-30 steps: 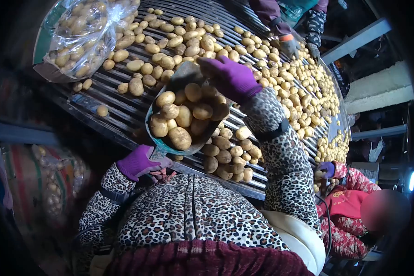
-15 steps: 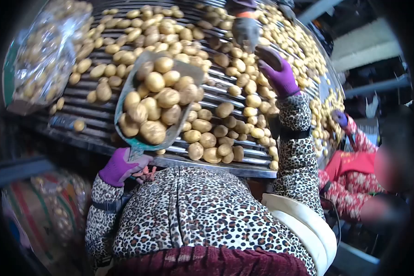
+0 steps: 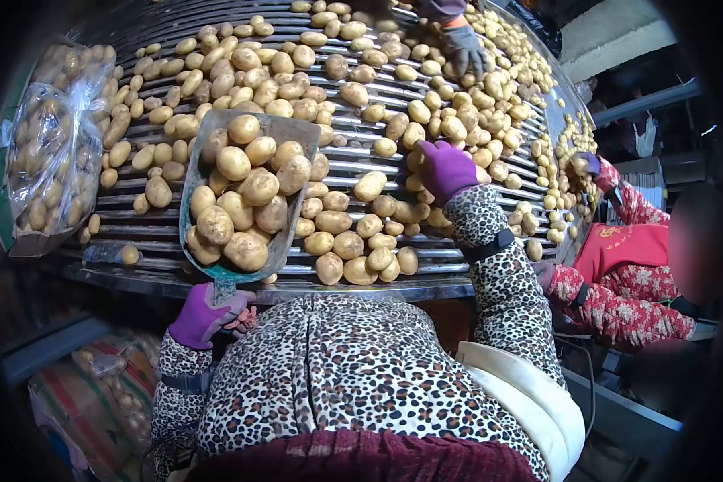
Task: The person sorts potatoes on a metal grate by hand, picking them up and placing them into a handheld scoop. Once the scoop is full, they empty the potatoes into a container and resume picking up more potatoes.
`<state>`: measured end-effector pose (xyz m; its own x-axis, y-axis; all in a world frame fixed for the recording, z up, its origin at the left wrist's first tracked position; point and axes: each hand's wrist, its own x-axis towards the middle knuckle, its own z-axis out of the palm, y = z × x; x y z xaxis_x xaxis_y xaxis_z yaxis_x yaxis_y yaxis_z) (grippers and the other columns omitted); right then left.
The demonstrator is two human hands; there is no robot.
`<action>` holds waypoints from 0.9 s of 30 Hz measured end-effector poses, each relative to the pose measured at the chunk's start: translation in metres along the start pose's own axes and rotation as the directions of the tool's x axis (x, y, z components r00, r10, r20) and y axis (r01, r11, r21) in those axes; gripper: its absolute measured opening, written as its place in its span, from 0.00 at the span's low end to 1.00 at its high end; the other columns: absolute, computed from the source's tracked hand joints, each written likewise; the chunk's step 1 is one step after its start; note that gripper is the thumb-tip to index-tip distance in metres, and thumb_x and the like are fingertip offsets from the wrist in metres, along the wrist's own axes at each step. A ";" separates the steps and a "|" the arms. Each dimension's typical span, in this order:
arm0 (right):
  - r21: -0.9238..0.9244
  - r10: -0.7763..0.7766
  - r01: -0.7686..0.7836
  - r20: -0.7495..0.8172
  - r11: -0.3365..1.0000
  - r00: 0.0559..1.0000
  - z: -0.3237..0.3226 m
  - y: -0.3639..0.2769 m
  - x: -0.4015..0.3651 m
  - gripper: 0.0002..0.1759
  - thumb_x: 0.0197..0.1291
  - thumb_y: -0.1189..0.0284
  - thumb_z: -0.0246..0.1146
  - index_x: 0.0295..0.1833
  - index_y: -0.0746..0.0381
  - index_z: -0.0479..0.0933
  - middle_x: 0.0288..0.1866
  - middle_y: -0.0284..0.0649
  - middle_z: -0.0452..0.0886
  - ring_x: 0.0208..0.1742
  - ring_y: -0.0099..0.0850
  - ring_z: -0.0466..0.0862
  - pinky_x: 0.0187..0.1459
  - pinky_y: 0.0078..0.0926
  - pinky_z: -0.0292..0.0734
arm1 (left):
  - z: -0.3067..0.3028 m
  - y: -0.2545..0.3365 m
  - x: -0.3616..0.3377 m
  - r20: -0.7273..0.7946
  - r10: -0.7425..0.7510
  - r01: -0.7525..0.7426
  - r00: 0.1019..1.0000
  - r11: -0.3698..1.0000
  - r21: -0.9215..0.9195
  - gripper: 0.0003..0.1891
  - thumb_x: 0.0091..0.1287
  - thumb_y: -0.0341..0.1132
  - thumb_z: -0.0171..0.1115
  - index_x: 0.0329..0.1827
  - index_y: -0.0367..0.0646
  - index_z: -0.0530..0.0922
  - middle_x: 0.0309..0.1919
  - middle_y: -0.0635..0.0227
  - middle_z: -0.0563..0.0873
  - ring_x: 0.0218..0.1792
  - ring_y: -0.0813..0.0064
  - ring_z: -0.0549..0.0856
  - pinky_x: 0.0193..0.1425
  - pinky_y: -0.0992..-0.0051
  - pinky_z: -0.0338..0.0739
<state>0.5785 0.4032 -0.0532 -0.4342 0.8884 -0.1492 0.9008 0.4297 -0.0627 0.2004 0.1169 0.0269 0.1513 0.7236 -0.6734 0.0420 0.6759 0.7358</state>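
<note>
My left hand [image 3: 205, 316], in a purple glove, is closed around the handle of a metal scoop [image 3: 301, 131] at the front edge of the slatted table. Potatoes [image 3: 237, 210] are heaped in the scoop, which lies over the metal slats [image 3: 345, 165]. To the right, my right hand [image 3: 448, 171], in a purple glove too, is curled down over potatoes among the loose ones. A potato shows beside its bent fingers; the fingertips are hidden. Several loose potatoes [image 3: 360, 269] lie between the scoop and this hand.
A clear plastic bag of potatoes [image 3: 56, 153] stands at left in a green-edged box. A co-worker's grey-gloved hand [image 3: 464, 50] hovers over potatoes at the back. Another person in a red floral sleeve [image 3: 639, 201] works at right. A striped sack [image 3: 96, 402] sits below left.
My right hand has come back toward my body, from open and reaching to curled over potatoes. The co-worker's grey glove has moved right. The view has shifted; my left hand still grips the scoop.
</note>
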 end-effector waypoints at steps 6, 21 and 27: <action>0.141 0.116 -0.162 0.292 0.977 0.949 -0.018 -0.026 -0.004 0.31 0.56 0.50 0.67 0.60 0.55 0.72 0.54 0.50 0.80 0.55 0.45 0.82 0.55 0.41 0.79 | -0.005 -0.010 0.003 0.033 0.010 -0.005 0.999 0.991 -0.133 0.21 0.66 0.39 0.64 0.53 0.28 0.79 0.35 0.62 0.86 0.33 0.78 0.85 0.35 0.83 0.78; 0.857 -0.349 -0.237 0.072 -0.457 0.934 -0.043 -0.086 -0.044 0.45 0.61 0.46 0.63 0.75 0.61 0.58 0.57 0.48 0.77 0.43 0.30 0.82 0.34 0.19 0.79 | 0.002 0.000 0.002 -0.004 0.007 -0.008 1.000 0.995 -0.102 0.15 0.67 0.38 0.64 0.45 0.32 0.82 0.31 0.65 0.86 0.27 0.80 0.83 0.31 0.81 0.78; 0.903 -0.447 -0.238 0.058 -0.357 0.893 -0.057 -0.133 -0.033 0.43 0.63 0.46 0.62 0.74 0.62 0.60 0.55 0.46 0.78 0.43 0.29 0.83 0.34 0.21 0.80 | -0.006 -0.005 -0.002 -0.004 -0.037 0.037 0.999 0.991 -0.132 0.14 0.66 0.38 0.65 0.41 0.33 0.83 0.26 0.65 0.85 0.29 0.79 0.85 0.35 0.79 0.78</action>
<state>0.4721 0.3262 0.0166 -0.7898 0.5914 -0.1627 -0.2105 -0.5105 -0.8337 0.1934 0.1129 0.0246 0.1462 0.6984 -0.7007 -0.0831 0.7144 0.6947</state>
